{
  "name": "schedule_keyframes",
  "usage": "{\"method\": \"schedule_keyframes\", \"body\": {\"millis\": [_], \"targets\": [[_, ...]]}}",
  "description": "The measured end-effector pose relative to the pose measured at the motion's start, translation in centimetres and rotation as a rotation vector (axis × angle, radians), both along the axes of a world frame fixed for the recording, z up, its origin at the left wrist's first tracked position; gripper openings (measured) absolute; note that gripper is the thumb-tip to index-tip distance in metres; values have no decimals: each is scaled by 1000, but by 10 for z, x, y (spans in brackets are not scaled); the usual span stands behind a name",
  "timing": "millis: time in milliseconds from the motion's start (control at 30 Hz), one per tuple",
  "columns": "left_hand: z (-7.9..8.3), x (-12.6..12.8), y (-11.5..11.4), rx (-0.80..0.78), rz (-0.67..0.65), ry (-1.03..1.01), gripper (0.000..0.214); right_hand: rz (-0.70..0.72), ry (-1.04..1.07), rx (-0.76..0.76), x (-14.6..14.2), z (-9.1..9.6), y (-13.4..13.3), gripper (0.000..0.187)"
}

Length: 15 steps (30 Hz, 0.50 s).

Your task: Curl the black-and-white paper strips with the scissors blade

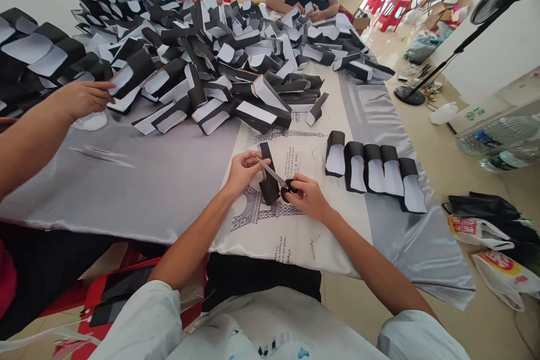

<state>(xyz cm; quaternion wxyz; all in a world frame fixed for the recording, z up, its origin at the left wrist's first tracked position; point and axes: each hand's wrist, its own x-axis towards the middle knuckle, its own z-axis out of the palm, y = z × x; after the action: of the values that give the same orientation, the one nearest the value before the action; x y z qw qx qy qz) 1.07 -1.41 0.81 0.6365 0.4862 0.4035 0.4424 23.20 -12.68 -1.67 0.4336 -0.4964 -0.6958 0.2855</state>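
The held piece (269,190) is black (narrow, oblong).

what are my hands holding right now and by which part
Right hand: scissors, by the black handles. Left hand: black folded piece, near its far end.

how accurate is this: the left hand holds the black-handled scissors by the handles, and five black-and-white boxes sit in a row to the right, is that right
Not quite: the head view shows the right hand holding the scissors by the handles, not the left hand. The five boxes stand as you said.
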Motion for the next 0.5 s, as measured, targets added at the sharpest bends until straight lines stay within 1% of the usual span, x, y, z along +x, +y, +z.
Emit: {"method": "schedule_keyframes", "body": {"millis": [67, 200, 367, 500], "targets": [[3, -3, 0, -51, -33, -20, 57, -5, -13, 17, 4, 2, 1, 34], [10, -8, 1, -68, -83, -10, 59, -35, -37, 61, 13, 7, 3, 33], [20, -7, 1, -39, -59, -62, 49, -89, -100, 153, 23, 12, 4, 30], [23, -7, 0, -2, -46, -63, 46, -120, -150, 170, 28, 12, 3, 29]]}}
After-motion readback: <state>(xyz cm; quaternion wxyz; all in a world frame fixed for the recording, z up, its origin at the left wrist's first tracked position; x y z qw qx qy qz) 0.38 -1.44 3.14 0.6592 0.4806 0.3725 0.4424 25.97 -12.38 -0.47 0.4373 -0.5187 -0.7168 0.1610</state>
